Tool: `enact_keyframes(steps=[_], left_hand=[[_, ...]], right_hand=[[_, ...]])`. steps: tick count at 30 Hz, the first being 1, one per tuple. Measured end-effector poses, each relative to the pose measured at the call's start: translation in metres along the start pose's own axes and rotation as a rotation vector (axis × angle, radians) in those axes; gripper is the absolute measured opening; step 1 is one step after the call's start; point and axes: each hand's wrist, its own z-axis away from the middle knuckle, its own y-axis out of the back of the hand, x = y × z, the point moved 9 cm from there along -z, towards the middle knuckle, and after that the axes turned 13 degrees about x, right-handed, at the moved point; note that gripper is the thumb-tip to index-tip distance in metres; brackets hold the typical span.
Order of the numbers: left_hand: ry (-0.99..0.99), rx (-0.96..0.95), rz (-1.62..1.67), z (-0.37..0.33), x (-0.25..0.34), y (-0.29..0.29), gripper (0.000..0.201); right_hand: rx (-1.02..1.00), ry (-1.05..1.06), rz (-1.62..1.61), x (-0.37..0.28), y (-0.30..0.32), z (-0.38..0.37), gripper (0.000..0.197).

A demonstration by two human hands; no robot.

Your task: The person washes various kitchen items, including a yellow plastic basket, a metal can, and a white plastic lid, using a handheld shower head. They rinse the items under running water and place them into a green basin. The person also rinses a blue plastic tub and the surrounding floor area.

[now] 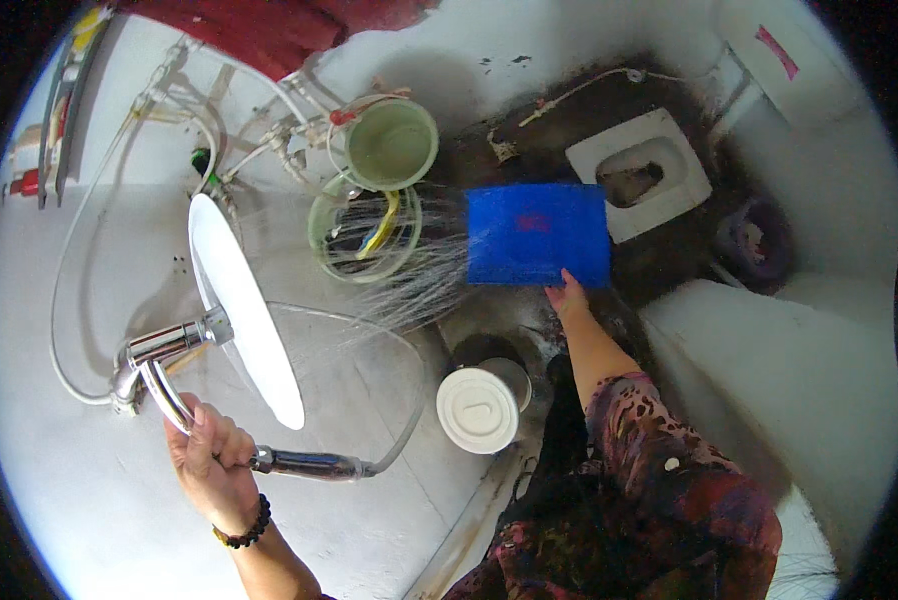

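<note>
My left hand (pixel 211 452) is closed round the chrome handle of a shower head with a wide white disc (pixel 244 310), seen nearly edge-on. A hose joins the handle's end (pixel 314 464). Thin jets of water (pixel 409 260) stream rightward from the disc's side toward a flat blue rectangular panel (pixel 537 245) with a small reddish mark in its middle. The panel's near edge is gripped by my right hand (pixel 569 298), with some fingers hidden beneath it. A dark bead bracelet (pixel 246 525) circles my left wrist.
Beyond the jets are two pale green buckets (pixel 393 145) (pixel 319 225), the nearer holding something yellow. A white lidded bin (pixel 477 410) stands near me. White pipes and taps (pixel 284 140) run along the left wall. A squat toilet (pixel 684 165) and a purple basket (pixel 759 245) lie right.
</note>
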Motion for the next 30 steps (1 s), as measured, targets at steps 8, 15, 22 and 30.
enact_keyframes(steps=[8, 15, 22, 30], left_hand=[[0.05, 0.077, -0.035, -0.01, -0.024, 0.04, 0.013], [0.042, 0.102, -0.003, -0.016, -0.025, 0.032, 0.008], [0.085, 0.009, 0.146, -0.024, -0.051, 0.008, 0.015], [0.239, -0.017, 0.168, -0.021, -0.111, -0.051, 0.008]], right_hand=[[-0.025, -0.182, -0.121, 0.077, -0.048, 0.034, 0.064], [0.035, 0.119, -0.132, -0.027, -0.119, 0.07, 0.054], [-0.133, 0.051, -0.141, -0.144, -0.108, 0.083, 0.045], [0.36, 0.207, 0.025, -0.151, 0.072, 0.024, 0.037]])
